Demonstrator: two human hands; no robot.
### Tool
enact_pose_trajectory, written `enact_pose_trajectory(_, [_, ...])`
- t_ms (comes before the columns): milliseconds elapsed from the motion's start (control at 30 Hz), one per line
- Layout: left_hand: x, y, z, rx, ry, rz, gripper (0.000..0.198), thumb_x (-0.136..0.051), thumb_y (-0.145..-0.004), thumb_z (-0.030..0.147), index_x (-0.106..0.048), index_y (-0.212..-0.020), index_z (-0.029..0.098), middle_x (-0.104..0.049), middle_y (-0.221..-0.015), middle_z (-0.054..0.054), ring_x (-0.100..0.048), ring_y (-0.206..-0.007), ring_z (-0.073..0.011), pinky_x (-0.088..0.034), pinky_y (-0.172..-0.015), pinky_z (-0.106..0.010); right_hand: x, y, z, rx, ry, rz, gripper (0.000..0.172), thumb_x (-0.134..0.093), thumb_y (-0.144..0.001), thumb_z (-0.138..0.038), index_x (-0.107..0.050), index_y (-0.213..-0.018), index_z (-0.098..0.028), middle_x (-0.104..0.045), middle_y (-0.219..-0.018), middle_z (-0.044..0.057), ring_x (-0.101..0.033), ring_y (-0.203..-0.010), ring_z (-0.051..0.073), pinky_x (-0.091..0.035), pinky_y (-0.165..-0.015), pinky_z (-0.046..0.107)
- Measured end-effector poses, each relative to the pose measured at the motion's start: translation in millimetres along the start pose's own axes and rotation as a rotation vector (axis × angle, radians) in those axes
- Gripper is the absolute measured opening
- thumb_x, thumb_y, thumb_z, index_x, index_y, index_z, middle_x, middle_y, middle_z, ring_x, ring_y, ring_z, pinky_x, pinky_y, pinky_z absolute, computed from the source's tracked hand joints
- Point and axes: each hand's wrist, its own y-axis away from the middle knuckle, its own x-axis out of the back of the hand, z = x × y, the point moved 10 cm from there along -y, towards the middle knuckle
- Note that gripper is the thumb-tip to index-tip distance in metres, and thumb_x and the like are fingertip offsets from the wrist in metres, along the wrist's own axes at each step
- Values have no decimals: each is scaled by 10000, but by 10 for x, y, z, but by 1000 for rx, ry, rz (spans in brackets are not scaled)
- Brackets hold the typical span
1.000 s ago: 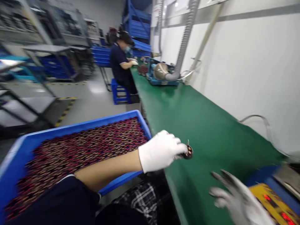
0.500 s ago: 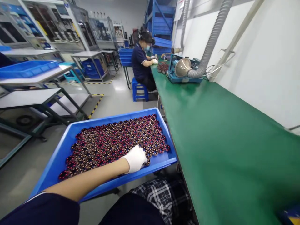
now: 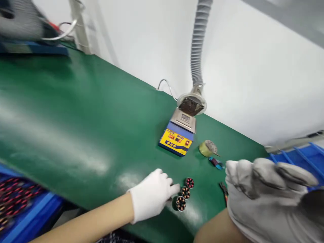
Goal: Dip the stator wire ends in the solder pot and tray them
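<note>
Three small wound motor stators (image 3: 185, 193) stand in a slanting row on the green bench. One has pink-red windings and the others copper-coloured ones. My left hand (image 3: 155, 195), in a white glove, is just left of them. A finger reaches out against or very near the row, and no held item shows. My right hand (image 3: 268, 199), in a greyish-white glove, is raised close to the camera at the right. Its palm faces me, its fingers are loosely bent and apart, and nothing is visible in it. Orange-handled pliers (image 3: 224, 191) lie left of it, partly hidden.
On the bench (image 3: 121, 121) stands a yellow-blue solder pot (image 3: 176, 140) with lit displays, below an exhaust hose (image 3: 197, 50). Nearby are a yellow tin (image 3: 206, 148) and a small blue-and-dark item (image 3: 215, 163). A blue tray (image 3: 48, 202) of stators is lower left; blue bins (image 3: 307, 162) are right.
The view has swung right from the tray to the bench. My left hand has gone from the stators in the tray to those on the bench. My right hand has come into view.
</note>
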Motion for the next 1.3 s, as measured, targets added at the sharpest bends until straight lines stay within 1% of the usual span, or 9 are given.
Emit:
enact_pose_trajectory(167, [-480, -835, 158, -154, -127, 63, 99, -621, -774, 194, -642, -870, 186, -620, -998, -109, -531, -964, -313, -402, -769, -431, -219, -75, -345, 212, -84, -87, 198, -617, -817, -534, -693, -832, -352, -556, -660, -6, -496, -507, 140, -424, -465, 282])
enact_pose_trajectory(267, [-444, -964, -31, -139, -172, 86, 48, -639, -764, 145, -656, -720, 158, -648, -946, -114, -518, -1033, -329, -386, -851, -466, -83, -156, -347, 237, -51, -19, 230, -684, -765, -528, -706, -824, -306, -609, -697, 22, -558, -603, 183, -476, -522, 302])
enact_pose_trajectory(367, [55, -947, -241, -65, -225, 173, 52, -631, -782, 161, -642, -733, 147, -628, -1069, -108, -499, -1074, -327, -379, -881, -491, 170, -292, -308, 326, 9, 156, 184, -714, -775, -439, -703, -866, -280, -653, -838, 31, -598, -746, 192, -507, -652, 300])
enact_pose_trajectory(467, [954, -787, -302, 63, -138, 526, 77, -625, -789, 177, -595, -860, 179, -557, -1209, -81, -410, -1173, -319, -349, -926, -508, 304, -471, -120, 316, 11, 302, 204, -750, -760, -335, -674, -944, -291, -640, -1016, 8, -589, -920, 170, -478, -810, 254])
enact_pose_trajectory(567, [1615, -451, -192, 66, 30, 972, 105, -566, -829, 170, -539, -917, 222, -558, -1167, -56, -411, -1156, -285, -364, -919, -493, -6, -679, 234, 120, -173, 80, 357, -769, -721, -335, -629, -1043, -267, -604, -1116, 47, -550, -1045, 225, -452, -908, 328])
enact_pose_trajectory(667, [1746, -289, -133, 41, 103, 1110, 149, -536, -852, 236, -492, -994, 234, -520, -1159, -76, -431, -1124, -277, -397, -907, -472, -237, -720, 440, 30, -313, -57, 396, -799, -666, -384, -645, -1004, -248, -633, -1040, 78, -591, -962, 267, -484, -876, 406])
enact_pose_trajectory(833, [1671, -317, -268, 60, 122, 933, 557, -536, -841, 226, -283, -1336, 193, -376, -1330, -151, -385, -1203, -301, -398, -960, -457, -207, -739, 420, 174, -109, -19, 309, -803, -673, -388, -696, -912, -225, -660, -973, 80, -619, -897, 236, -534, -786, 313])
enact_pose_trajectory(1133, [1829, -318, -315, -121, 176, 890, 154, -455, -895, 181, -503, -1040, 201, -649, -966, -44, -587, -933, -194, -414, -894, -389, -331, -684, 203, 408, 147, -176, 210, -754, -752, -270, -694, -953, -286, -650, -972, 54, -623, -881, 222, -553, -736, 295])
enact_pose_trajectory(1300, [1892, -289, -134, -153, -17, 925, 142, -468, -832, 90, -552, -908, 177, -676, -893, -10, -611, -859, -185, -421, -869, -399, -203, -650, 205, 409, 91, 3, 100, -728, -778, -357, -704, -748, -264, -633, -856, 18, -587, -860, 175, -505, -758, 249])
